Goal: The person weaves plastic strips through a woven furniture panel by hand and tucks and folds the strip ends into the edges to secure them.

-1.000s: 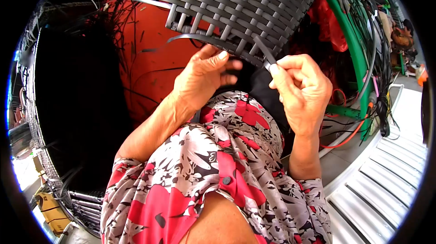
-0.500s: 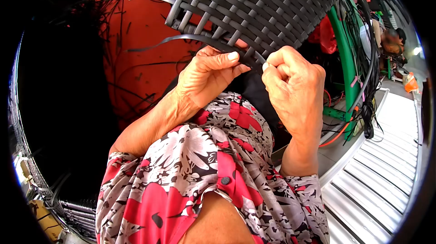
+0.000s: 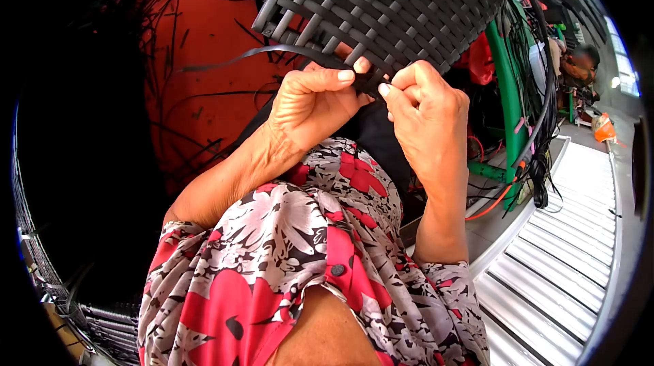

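Note:
A dark grey woven panel (image 3: 402, 12) of flat plastic strips slants across the top of the head view, its lower edge between my hands. One loose plastic strip (image 3: 252, 54) trails left from that edge. My left hand (image 3: 313, 100) is closed at the edge, its thumb pressing on the strip and some fingers hidden behind the weave. A fingertip shows just above the thumb. Close beside it on the right, my right hand (image 3: 426, 107) pinches a dark strip at the panel's lower edge, with its fingers curled. The strip's end is mostly hidden by the fingertips.
Scattered dark strips lie on a red surface (image 3: 211, 46) at left. To the right stand a green frame (image 3: 507, 87) hung with a bundle of strips (image 3: 538, 175), and a white slatted piece (image 3: 545, 257). Another person (image 3: 579, 66) is in the right background.
My right hand has moved left, closer to my left hand, and its pinch has shifted along the edge. A left fingertip now shows above the thumb. The view has shifted slightly.

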`<act>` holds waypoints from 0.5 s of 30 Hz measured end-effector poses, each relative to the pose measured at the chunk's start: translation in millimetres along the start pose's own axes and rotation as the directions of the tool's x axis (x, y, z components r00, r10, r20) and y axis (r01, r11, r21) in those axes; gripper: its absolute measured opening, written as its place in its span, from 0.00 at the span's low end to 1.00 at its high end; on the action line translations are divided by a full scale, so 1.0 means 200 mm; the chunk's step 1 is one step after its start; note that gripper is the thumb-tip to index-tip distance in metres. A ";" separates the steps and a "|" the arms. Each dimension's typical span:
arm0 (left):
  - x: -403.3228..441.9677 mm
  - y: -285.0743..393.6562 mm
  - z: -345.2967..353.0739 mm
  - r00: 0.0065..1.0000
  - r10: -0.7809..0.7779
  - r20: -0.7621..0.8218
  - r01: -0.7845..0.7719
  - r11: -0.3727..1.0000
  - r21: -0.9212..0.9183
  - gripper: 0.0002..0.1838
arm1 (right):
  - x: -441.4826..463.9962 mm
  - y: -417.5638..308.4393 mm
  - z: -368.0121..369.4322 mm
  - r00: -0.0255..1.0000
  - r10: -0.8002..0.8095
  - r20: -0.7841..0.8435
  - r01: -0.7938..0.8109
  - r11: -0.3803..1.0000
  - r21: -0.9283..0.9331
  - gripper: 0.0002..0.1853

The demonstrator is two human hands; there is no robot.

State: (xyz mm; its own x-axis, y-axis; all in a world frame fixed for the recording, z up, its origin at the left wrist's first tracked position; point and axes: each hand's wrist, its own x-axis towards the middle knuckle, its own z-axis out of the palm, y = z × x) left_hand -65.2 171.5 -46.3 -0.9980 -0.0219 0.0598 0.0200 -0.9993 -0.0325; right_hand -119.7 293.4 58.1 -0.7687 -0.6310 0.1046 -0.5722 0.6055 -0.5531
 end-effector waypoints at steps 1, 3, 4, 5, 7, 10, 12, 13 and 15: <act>0.00 0.00 -0.01 1.000 0.018 0.000 -0.018 0.999 -0.051 0.12 | 0.00 -0.03 -0.01 1.000 -0.003 -0.001 0.003 1.000 -0.002 0.05; 0.00 0.01 -0.01 0.999 0.034 -0.013 -0.035 0.996 -0.080 0.12 | -0.02 -0.07 -0.03 0.957 -0.216 -0.195 0.157 0.948 -0.277 0.09; 0.00 0.01 -0.01 0.999 0.042 -0.019 -0.043 0.995 -0.094 0.13 | -0.02 -0.06 -0.03 0.915 -0.318 -0.249 0.227 0.915 -0.335 0.13; -0.01 0.01 0.00 0.999 0.026 -0.019 -0.028 0.994 -0.106 0.12 | -0.01 -0.06 -0.03 0.911 -0.335 -0.241 0.249 0.912 -0.326 0.12; -0.01 0.02 0.05 0.997 0.013 -0.072 -0.020 0.995 -0.099 0.11 | 0.00 -0.05 0.00 0.901 -0.397 -0.176 0.329 0.888 -0.321 0.12; -0.02 0.01 0.07 0.995 0.049 -0.090 -0.060 0.991 -0.119 0.10 | 0.02 -0.02 0.06 0.883 -0.460 -0.091 0.397 0.837 -0.377 0.13; -0.02 0.01 0.06 0.998 0.046 -0.052 -0.052 0.993 -0.110 0.11 | 0.04 0.00 0.08 0.840 -0.529 -0.117 0.462 0.812 -0.356 0.14; -0.03 0.02 0.06 0.999 0.031 -0.019 -0.032 0.994 -0.101 0.11 | 0.05 -0.02 0.07 0.842 -0.533 -0.088 0.471 0.804 -0.364 0.13; -0.03 0.02 0.06 0.999 0.041 -0.002 -0.041 0.994 -0.102 0.15 | 0.07 -0.02 0.06 0.824 -0.563 -0.067 0.497 0.774 -0.392 0.12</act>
State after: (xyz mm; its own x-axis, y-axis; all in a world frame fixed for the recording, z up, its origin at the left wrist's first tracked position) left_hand -58.9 167.3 -35.6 -0.9964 -0.0629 0.0563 0.0548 -0.9892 -0.1362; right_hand -124.0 275.8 51.6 -0.3303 -0.8280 0.4531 -0.9371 0.3451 -0.0525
